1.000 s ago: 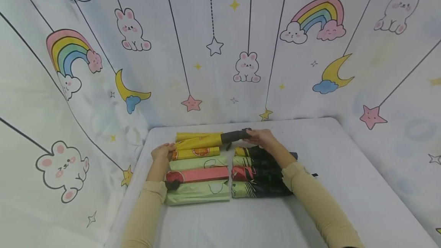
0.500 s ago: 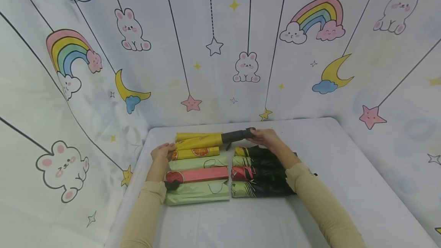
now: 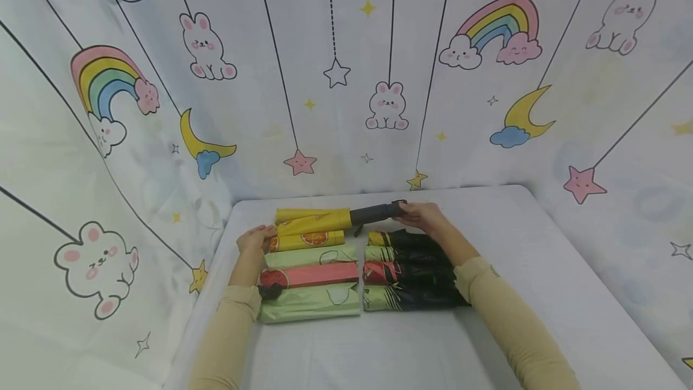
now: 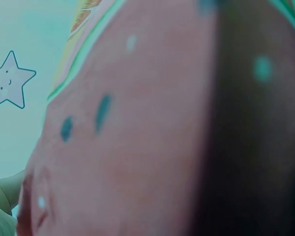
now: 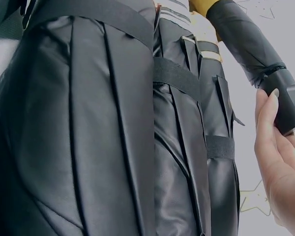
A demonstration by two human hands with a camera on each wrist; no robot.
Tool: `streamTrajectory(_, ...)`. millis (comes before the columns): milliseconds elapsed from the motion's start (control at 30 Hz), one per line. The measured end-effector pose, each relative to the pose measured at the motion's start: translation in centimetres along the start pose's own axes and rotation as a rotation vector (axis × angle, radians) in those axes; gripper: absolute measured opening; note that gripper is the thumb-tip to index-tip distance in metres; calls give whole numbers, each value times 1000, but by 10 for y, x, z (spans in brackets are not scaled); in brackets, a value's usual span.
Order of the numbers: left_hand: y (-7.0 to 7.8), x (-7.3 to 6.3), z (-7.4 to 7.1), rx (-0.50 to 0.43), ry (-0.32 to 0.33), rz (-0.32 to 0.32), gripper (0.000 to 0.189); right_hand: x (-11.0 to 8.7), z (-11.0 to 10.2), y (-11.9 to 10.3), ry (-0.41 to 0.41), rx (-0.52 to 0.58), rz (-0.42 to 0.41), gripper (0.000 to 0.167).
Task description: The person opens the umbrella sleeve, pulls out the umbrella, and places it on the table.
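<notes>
Near the back of the table, a folded yellow umbrella (image 3: pixel 319 222) with a black end lies slanted, its right end higher in the head view. My left hand (image 3: pixel 254 238) holds its yellow end by the fingertips. My right hand (image 3: pixel 425 219) grips the black handle (image 5: pixel 284 101) at the other end, thumb and fingers around it in the right wrist view. Just in front lies a yellow roll with orange-slice prints (image 3: pixel 314 239). A red watermelon print (image 4: pixel 132 123) fills most of the left wrist view, which hides the left fingers there.
Left of centre, pale green (image 3: pixel 311 306) and red (image 3: pixel 319 275) rolls lie side by side. To their right, several folded umbrellas with black ends (image 3: pixel 414 298) form a second row under the right forearm. Another yellow roll (image 3: pixel 311 214) lies behind the held umbrella.
My right hand has shifted slightly to the right with the black handle, and more of the black part shows beyond the yellow. The left hand has stayed in place.
</notes>
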State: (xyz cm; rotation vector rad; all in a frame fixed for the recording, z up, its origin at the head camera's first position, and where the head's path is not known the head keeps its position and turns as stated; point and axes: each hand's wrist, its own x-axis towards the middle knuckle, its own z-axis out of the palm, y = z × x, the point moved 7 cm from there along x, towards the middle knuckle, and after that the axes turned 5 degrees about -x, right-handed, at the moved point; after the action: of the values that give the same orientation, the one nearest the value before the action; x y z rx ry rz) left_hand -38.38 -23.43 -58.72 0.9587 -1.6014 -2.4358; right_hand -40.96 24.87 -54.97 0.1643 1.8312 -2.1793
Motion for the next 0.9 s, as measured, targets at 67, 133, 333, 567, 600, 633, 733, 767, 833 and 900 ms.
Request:
streamTrajectory(67, -1, 1, 0, 2, -3, 0, 57, 0, -1, 0, 6, -6, 4, 60)
streamTrajectory(133, -2, 3, 1, 25, -10, -1, 57, 0, -1, 0, 14, -4, 9, 57)
streamTrajectory(333, -6, 7, 0, 90, -32, -12, 55, 0, -2, 1, 19, -2, 20, 56)
streamTrajectory(567, -5, 8, 2, 42, -25, -14, 57, -1, -7, 2, 9, -26, 11, 56)
streamTrajectory(600, -5, 8, 2, 45, -23, -13, 57, -1, -8, 2, 7, -32, 9, 55)
streamTrajectory(633, -5, 7, 2, 52, -21, -13, 57, -1, -8, 2, 8, -40, 9, 54)
streamTrajectory(733, -5, 6, 2, 82, -30, -11, 57, -1, -9, 2, 3, -44, 4, 52)
streamTrajectory(767, -5, 6, 3, 83, -37, -8, 57, -1, -9, 2, 0, -42, 1, 52)
streamTrajectory(833, -5, 5, 4, 90, -56, -10, 58, -2, -8, 1, -5, -39, -1, 54)
streamTrajectory(900, -5, 5, 6, 87, -70, -13, 58, -2, -7, 0, -16, -36, -7, 57)
